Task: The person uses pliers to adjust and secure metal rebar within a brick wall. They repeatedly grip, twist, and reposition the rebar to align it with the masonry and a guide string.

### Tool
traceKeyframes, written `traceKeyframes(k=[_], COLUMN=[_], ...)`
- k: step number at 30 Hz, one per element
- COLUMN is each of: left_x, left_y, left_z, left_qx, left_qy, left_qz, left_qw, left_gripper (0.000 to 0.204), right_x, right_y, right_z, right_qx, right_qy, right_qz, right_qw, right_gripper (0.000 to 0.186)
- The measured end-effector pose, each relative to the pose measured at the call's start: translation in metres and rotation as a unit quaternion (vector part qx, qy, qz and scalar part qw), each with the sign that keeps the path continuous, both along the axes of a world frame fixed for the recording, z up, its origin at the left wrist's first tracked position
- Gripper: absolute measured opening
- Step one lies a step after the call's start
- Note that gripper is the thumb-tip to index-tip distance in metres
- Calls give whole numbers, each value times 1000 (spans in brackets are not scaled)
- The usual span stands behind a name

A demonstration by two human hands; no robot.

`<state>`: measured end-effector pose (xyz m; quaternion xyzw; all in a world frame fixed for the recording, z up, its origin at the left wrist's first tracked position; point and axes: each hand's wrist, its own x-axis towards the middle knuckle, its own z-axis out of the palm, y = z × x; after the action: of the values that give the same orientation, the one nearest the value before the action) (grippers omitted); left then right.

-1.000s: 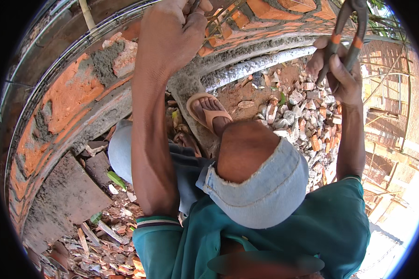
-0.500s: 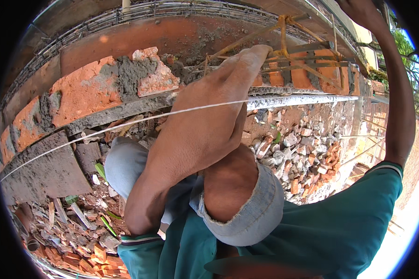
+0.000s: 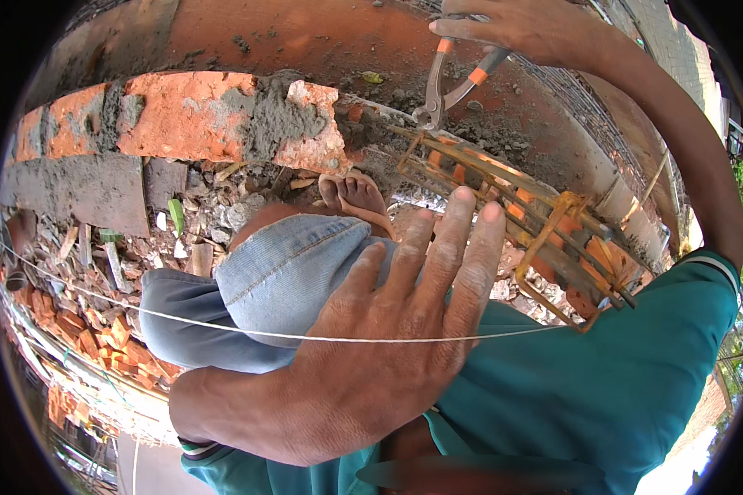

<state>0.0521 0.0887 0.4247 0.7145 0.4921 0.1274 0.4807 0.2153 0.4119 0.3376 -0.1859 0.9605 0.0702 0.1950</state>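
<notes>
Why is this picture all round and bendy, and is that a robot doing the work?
No robot here, just a person with two bare hands! The camera sits on the person's head and looks down. Its very wide lens makes straight things look bent, and it even catches the jeans and green shirt.

The right hand holds metal pincers with orange bands, their tip close to a rusty metal frame. The left hand is spread open, and I see nothing gripped in it. A white string runs across in front; I can't tell if it touches that hand.

Over on the left is a row of orange bricks with grey mortar, and broken brick pieces lie on the ground.
</notes>
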Motion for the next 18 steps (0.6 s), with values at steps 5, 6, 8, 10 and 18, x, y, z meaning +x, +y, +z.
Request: traceKeyframes(k=[5,6,8,10,18], left_x=[43,51,66,77,102], left_y=[-7,-8,-9,-10,-10], left_z=[-24,-28,-35,-40,-51], left_qx=[33,38,48,68,127], left_qy=[-44,-51,-66,-80,-81], left_qz=[166,192,245,290,377], left_qw=[985,979,966,951,914], left_gripper=[95,88,83,85,77], right_x=[-30,-39,-55,-59,56], right_y=[6,9,14,16,-2], right_z=[-14,-17,-23,-31,-47], right_qx=[-22,-14,-3,-33,-103], right_qy=[48,44,34,6,8], right_qz=[98,123,178,180,-175], right_qw=[994,991,983,983,979], right_gripper=[48,43,35,32,26])
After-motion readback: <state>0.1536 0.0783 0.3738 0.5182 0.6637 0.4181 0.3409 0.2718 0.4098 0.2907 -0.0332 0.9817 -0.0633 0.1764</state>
